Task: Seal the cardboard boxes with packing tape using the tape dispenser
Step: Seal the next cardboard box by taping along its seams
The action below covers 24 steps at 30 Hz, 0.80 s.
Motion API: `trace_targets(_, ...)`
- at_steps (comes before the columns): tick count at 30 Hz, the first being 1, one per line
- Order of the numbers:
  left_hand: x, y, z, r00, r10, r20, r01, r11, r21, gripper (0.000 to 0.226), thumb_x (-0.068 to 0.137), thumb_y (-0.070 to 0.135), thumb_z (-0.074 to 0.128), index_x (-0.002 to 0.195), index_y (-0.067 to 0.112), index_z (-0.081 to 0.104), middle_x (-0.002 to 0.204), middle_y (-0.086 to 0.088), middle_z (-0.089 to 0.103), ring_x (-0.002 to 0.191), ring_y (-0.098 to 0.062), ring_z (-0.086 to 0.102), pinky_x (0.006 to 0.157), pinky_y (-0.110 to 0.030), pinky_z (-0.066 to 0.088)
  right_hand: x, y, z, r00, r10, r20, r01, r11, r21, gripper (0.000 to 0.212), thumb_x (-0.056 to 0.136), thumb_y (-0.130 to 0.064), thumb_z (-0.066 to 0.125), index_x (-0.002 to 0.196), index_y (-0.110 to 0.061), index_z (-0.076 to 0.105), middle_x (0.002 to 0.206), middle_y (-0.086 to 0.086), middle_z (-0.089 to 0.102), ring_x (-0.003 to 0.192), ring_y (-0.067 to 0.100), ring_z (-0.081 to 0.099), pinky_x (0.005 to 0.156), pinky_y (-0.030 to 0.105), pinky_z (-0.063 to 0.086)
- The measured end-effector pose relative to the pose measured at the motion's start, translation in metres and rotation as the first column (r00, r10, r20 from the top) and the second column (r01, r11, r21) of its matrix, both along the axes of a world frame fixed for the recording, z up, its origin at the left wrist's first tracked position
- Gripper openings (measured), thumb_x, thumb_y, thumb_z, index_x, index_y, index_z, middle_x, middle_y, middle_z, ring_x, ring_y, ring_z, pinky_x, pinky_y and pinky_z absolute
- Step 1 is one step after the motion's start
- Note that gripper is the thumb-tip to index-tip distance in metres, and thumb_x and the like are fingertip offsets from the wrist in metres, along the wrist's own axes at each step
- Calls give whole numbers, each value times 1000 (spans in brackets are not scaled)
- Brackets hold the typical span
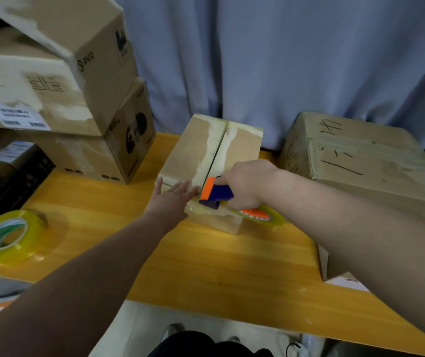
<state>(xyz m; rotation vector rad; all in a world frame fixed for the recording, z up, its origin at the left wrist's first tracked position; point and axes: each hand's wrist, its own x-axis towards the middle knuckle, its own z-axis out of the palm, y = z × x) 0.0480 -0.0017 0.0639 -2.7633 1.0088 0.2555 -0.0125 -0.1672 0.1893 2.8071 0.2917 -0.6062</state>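
- Your right hand [247, 184], fingers clamped on the tape dispenser [216, 193], sits at the near end of the seam [215, 155], which runs away from you.
- Your left hand [172, 199] lies flat, fingers straight, on the box [188, 150].

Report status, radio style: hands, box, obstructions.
Left hand flat on small box. Right hand grips tape dispenser at near end of seam. Nothing lies across seam.

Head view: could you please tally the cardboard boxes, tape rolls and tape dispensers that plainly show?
Cardboard boxes: 4: PICO box, box under it, centre box, handwritten box.
Tape rolls: 2: loose roll, roll in the dispenser.
Tape dispensers: 1: tape dispenser.
Total: 7; cut-off items at the edges left out.
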Motion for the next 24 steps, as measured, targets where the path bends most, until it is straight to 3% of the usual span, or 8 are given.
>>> trace_targets(7,-3,-1,2,998,37,-45,-40,998,-58,72,96,43,48,151,35,4,160,4,4,147,-11,2,113,-58,-9,-32,-36,8,997,-83,7,83,995,-54,50,87,-45,53,136,-36,45,88,-5,49,84,21,51,63,31,44)
trace_targets(13,-3,0,-2,999,21,-46,-23,998,-51,77,93,51,48,151,33,1,161,2,-1,147,-14,0,114,-59,-7,-37,-37,-20,989,-148,-29,147,989,-23,49,88,-41,53,137,-35,44,108,-1,56,90,23,53,66,32,45)
trace_targets(20,-22,-16,-13,997,-61,40,60,998,29,91,90,64,39,150,24,-16,159,-4,-16,145,-36,-11,111,-59,-9,-41,-35,-31,985,-170,21,171,985,-21,48,87,-39,53,135,-34,45,105,0,56,83,23,51,55,29,38)
trace_targets(24,-30,-41,-18,976,-214,49,214,977,2,81,96,54,37,150,22,-15,159,2,-14,146,-20,-14,114,-52,-14,-42,-38,-35,981,-188,36,188,982,0,48,88,-39,52,135,-32,45,109,1,58,89,23,55,59,30,40)
